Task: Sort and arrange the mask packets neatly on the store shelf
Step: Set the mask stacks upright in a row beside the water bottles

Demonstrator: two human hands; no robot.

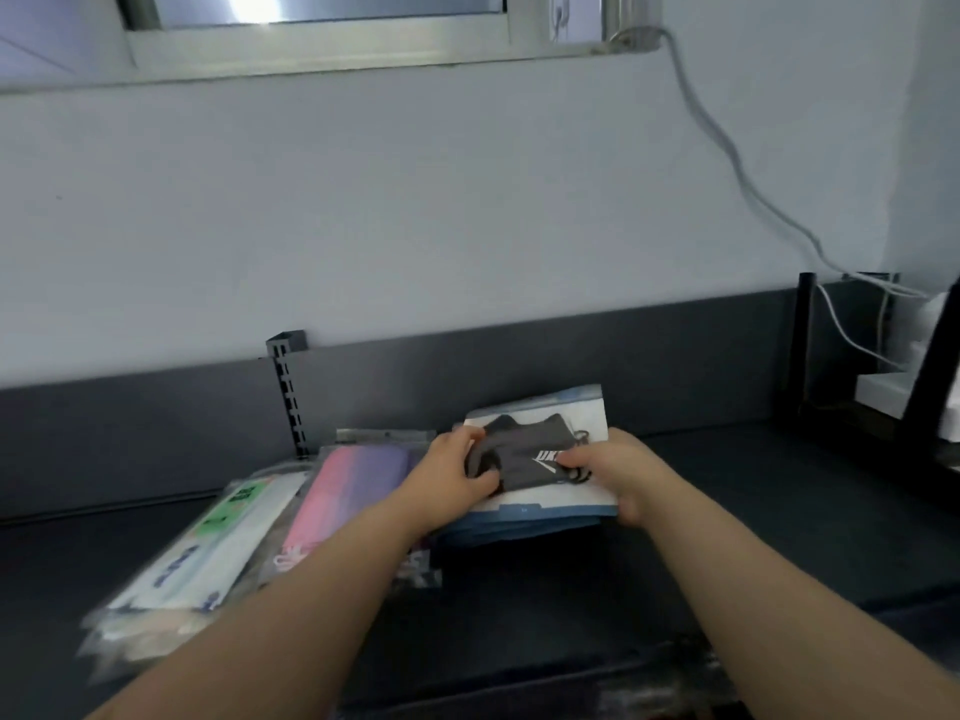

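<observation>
A stack of clear mask packets lies on the dark shelf, the top packet showing a dark grey mask with a white logo. My left hand grips the stack's left edge, thumb on top. My right hand grips its right edge, fingers curled round the side. To the left lies a pink and purple mask packet. Further left sits a blurred pile of white packets with a green label.
A slotted metal shelf upright stands behind the packets against the grey back panel. White cables run down the wall to a black rack at the right. A window frame is above.
</observation>
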